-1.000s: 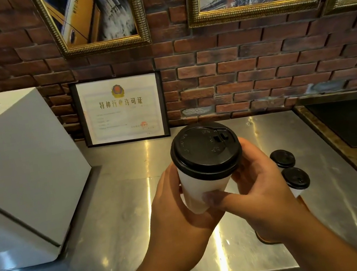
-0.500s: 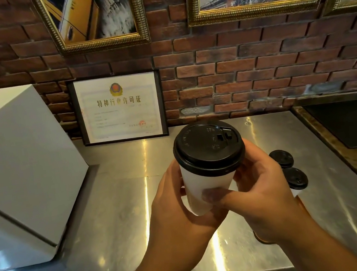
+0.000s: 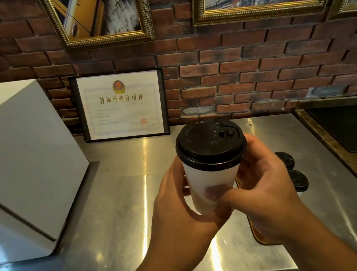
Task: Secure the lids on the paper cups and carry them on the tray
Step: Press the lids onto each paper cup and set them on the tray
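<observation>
A white paper cup [image 3: 212, 180] with a black lid [image 3: 210, 145] on it is held up above the steel counter. My left hand [image 3: 180, 206] grips its lower left side and bottom. My right hand [image 3: 265, 188] wraps round the right side, thumb across the front. Behind my right hand stand two more cups, of which only the black lids [image 3: 286, 159] [image 3: 298, 179] show. They sit on a brown tray [image 3: 259, 237], mostly hidden by my right wrist.
A large white box [image 3: 17, 167] fills the counter's left side. A framed certificate [image 3: 121, 105] leans against the brick wall. A dark sink [image 3: 353, 127] in a stone top lies at the right. The steel counter [image 3: 119, 212] ends at its front edge below my arms.
The cup and both hands have stayed almost in place, shifting slightly right in view. The grip is unchanged.
</observation>
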